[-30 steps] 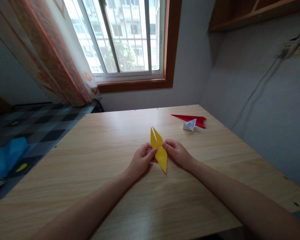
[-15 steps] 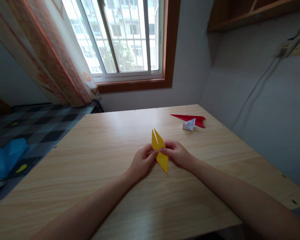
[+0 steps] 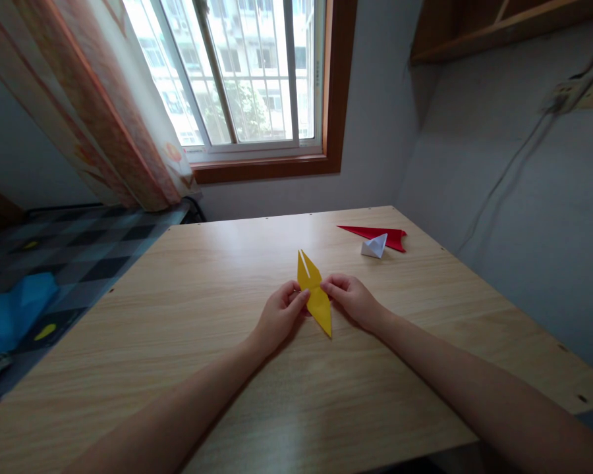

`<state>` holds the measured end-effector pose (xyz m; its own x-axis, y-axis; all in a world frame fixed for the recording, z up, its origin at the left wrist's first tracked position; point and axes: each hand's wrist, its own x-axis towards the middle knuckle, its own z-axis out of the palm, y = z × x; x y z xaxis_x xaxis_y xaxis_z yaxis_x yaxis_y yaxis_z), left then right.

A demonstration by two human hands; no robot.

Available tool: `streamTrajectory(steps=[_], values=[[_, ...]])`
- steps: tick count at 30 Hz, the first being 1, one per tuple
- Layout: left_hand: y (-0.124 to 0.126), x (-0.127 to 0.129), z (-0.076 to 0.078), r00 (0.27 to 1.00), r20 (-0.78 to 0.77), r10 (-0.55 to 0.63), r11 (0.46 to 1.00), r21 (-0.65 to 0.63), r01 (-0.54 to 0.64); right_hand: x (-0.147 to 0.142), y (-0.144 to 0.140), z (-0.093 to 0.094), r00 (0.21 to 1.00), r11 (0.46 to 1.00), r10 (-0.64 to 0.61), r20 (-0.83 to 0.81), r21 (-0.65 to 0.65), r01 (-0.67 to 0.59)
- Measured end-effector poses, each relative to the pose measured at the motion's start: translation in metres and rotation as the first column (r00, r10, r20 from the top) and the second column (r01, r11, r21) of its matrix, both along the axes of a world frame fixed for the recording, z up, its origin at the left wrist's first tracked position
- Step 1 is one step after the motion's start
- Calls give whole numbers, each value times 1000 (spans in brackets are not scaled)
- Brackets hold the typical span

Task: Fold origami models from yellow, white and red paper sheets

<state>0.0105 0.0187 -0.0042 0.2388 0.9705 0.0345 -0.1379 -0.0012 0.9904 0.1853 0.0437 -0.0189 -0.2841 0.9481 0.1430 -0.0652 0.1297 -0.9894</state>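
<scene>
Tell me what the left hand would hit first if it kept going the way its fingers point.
The left hand points up and right, fingertips already on the yellow folded paper. Straight on, it would press into that paper and then, probably, the right hand pinching the other side.

Folded paper (image 3: 315, 294): on the counter (image 3: 217, 342), near its middle, between the two hands
Left hand (image 3: 279, 316): touching the paper's left edge, resting on the counter
Right hand (image 3: 354, 300): touching the paper's right edge, across from the left hand
Small folded piece (image 3: 374, 246): behind and to the right of the hands, well apart from them
Flat pointed sheet (image 3: 375, 234): just behind the small piece, touching it, near the counter's far right corner
Window (image 3: 247, 72): behind the counter
Curtain (image 3: 93, 112): left of the window
Shelf (image 3: 494, 26): above the counter's right side
</scene>
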Motion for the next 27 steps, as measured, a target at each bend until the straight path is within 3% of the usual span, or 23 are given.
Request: streamTrajectory(steps=[11,18,23,27], values=[[1,0,1,999,-37,-27,1000,-5,27,0,-3,1,996,994,-71,45,89,67],[0,-1,0,999,-49,15,999,29,-14,4,1,-4,998,998,59,14,37,-59],[-1,-1,1,994,-107,14,998,57,-8,4,2,-5,999,999,47,5,2,-47],[-1,-2,1,998,-56,-11,999,31,12,4,2,-5,999,999,39,-31,-22,-40]])
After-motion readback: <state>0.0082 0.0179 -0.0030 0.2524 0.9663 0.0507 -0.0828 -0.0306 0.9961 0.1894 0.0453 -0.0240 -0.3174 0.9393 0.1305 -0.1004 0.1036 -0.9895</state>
